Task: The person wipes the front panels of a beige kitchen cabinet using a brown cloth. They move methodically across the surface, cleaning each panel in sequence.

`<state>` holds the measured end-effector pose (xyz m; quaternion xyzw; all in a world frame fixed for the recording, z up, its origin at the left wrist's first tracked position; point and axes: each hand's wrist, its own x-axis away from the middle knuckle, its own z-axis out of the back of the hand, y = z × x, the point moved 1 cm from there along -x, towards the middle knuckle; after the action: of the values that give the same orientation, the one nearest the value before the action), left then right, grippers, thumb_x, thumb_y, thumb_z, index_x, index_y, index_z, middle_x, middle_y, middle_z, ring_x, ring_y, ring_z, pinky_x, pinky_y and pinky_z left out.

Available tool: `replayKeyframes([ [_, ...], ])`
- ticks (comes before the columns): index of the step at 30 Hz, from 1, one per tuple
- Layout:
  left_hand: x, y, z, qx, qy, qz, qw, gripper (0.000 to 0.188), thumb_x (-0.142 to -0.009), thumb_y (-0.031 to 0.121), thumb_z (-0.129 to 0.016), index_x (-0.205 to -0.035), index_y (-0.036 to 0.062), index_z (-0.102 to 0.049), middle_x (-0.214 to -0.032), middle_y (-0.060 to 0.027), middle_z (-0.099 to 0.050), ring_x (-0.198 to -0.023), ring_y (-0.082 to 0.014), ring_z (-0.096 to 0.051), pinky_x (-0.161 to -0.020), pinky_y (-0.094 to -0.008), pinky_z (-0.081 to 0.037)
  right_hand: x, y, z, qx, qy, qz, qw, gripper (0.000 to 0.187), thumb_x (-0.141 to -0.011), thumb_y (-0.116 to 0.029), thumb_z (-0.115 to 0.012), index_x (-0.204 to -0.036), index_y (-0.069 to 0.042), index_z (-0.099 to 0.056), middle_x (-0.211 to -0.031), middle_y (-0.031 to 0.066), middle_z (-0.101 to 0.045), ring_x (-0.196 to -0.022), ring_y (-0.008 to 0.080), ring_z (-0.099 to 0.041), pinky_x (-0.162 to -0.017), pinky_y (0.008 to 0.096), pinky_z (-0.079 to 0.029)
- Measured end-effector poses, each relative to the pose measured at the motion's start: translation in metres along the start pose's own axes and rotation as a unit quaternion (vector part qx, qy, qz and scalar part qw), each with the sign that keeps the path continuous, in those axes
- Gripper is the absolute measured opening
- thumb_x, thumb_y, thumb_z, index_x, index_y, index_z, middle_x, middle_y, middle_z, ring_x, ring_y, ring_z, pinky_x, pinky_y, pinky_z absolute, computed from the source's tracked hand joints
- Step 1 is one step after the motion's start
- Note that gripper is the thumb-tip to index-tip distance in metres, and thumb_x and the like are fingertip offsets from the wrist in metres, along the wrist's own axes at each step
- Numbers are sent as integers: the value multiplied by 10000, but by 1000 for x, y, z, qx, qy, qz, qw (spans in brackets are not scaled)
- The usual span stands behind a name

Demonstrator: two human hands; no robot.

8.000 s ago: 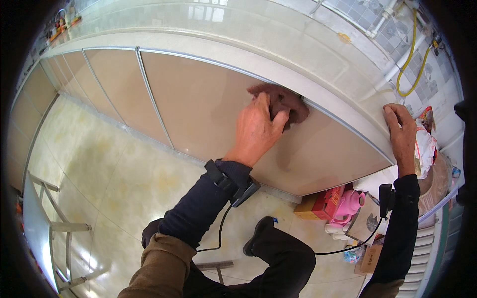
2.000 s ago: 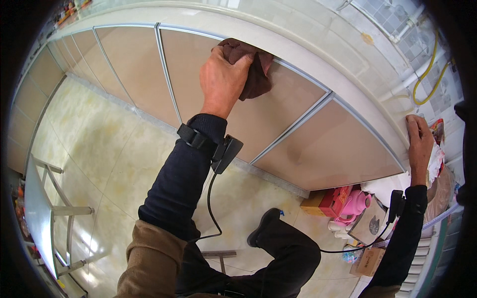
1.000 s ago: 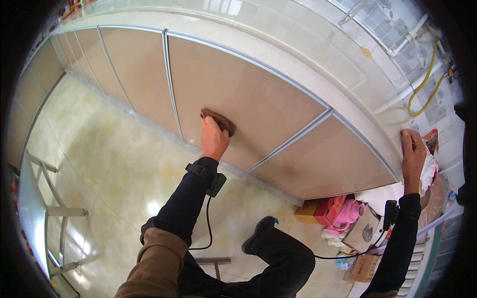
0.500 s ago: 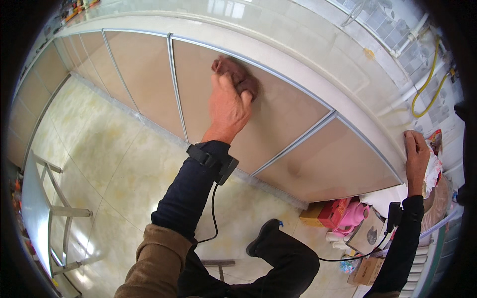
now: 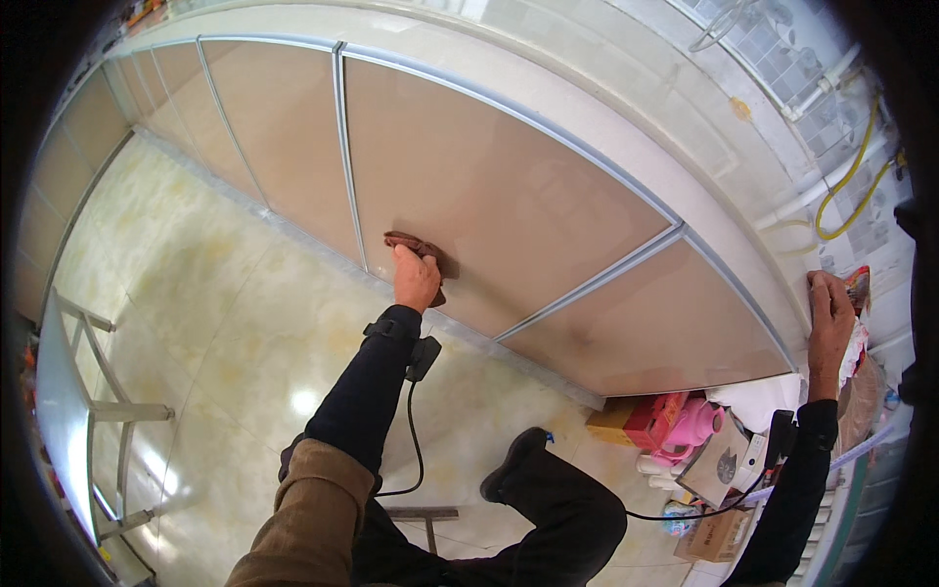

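Note:
My left hand (image 5: 418, 281) is closed on a brown cloth (image 5: 416, 247), pressed against the lower part of a tan cabinet door (image 5: 469, 166) with a silver frame. Parts of the cloth stick out past the fingertips and beside the wrist. Over on the right, my right hand (image 5: 829, 318) rests on the edge of the pale countertop (image 5: 738, 210), its fingers bent over the edge and holding nothing that shows. Close by that hand lies a crumpled red and white plastic package (image 5: 856, 338).
A metal-topped table (image 5: 67, 421) stands at the left on the tiled floor (image 5: 210, 293). Under the counter's right end are a pink jug (image 5: 696, 423), a red box (image 5: 655, 421) and a cardboard carton (image 5: 719, 535). A yellow hose (image 5: 849, 201) hangs by the wall at upper right.
My left hand has slid the cloth down the cabinet door, from near its top edge to its lower part. My right hand stays at the counter edge.

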<state>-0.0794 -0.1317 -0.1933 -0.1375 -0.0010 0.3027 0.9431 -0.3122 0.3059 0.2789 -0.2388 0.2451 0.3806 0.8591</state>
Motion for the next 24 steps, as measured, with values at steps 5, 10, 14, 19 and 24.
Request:
replayKeyframes([
  [5, 2, -7, 14, 407, 214, 189, 868, 225, -855, 88, -587, -991, -91, -572, -1022, -321, -548, -1001, -489, -522, -880, -567, -434, 0, -2, 2, 21, 5, -6, 1000, 270, -1016, -192, -601, -1066, 58, -689, -1026, 121, -718, -966, 189, -635, -928, 300, -470],
  [10, 1, -46, 103, 476, 338, 236, 777, 489, -825, 19, -583, -1236, -182, -412, -1344, -424, -419, -1221, -587, -446, -1063, -551, -409, 0, -2, 2, 22, 3, 2, 1000, 254, -1010, -175, -606, -1071, 59, -685, -1042, 125, -716, -979, 196, -634, -935, 303, -468],
  [14, -7, -95, 193, 435, 418, 174, 778, 664, -825, 0, -597, -1425, -135, -347, -1457, -369, -375, -1278, -536, -461, -1051, -507, -459, 1, 2, 1, 10, 6, 1, 1000, 258, -1010, -176, -607, -1073, 63, -683, -1049, 125, -711, -988, 200, -637, -944, 303, -465],
  [19, -22, -125, 270, 356, 486, 128, 787, 682, -836, -45, -570, -1473, -115, -334, -1494, -345, -346, -1299, -529, -469, -1046, -494, -477, -1, 2, 2, 27, 1, -6, 1000, 270, -1019, -187, -608, -1080, 64, -688, -1058, 115, -711, -1002, 199, -639, -954, 304, -463],
  [24, -30, -124, 255, 345, 476, 189, 787, 690, -838, -55, -548, -1488, -110, -323, -1526, -324, -318, -1338, -517, -442, -1063, -495, -469, -1, 4, 3, 15, -4, -13, 1000, 277, -1027, -193, -604, -1091, 61, -694, -1061, 111, -710, -1005, 190, -631, -959, 303, -461],
])
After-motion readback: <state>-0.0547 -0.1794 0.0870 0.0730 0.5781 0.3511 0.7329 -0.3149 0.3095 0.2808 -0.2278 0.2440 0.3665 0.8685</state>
